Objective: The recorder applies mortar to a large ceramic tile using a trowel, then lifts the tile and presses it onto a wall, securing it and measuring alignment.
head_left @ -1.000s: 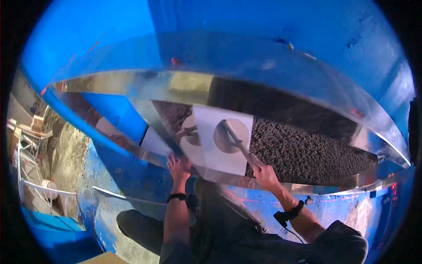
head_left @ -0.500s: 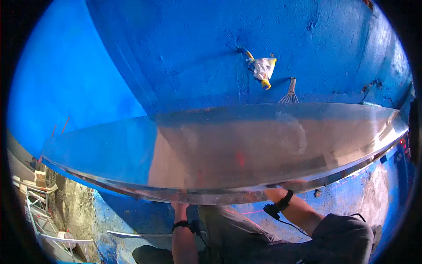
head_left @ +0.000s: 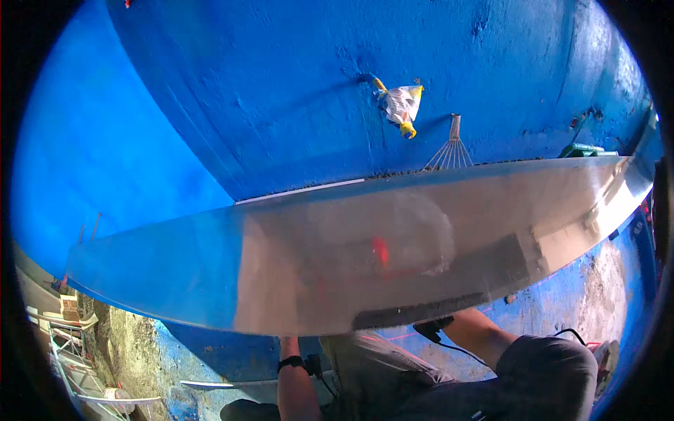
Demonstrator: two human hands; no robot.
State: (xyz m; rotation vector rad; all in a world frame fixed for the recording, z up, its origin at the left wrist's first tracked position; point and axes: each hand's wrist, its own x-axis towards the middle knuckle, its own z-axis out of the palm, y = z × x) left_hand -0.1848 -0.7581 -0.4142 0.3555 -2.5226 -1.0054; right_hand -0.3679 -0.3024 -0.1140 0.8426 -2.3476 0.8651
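Both hands are hidden behind the big shiny metal sheet (head_left: 365,259) — their grip cannot be told. A plastic bag (head_left: 401,104) and wire rake (head_left: 449,149) are seen on the blue wall (head_left: 267,91).

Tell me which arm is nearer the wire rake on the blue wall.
Right. The right forearm goes under the metal sheet nearly below the rake; the left forearm is farther left. Hands hidden.
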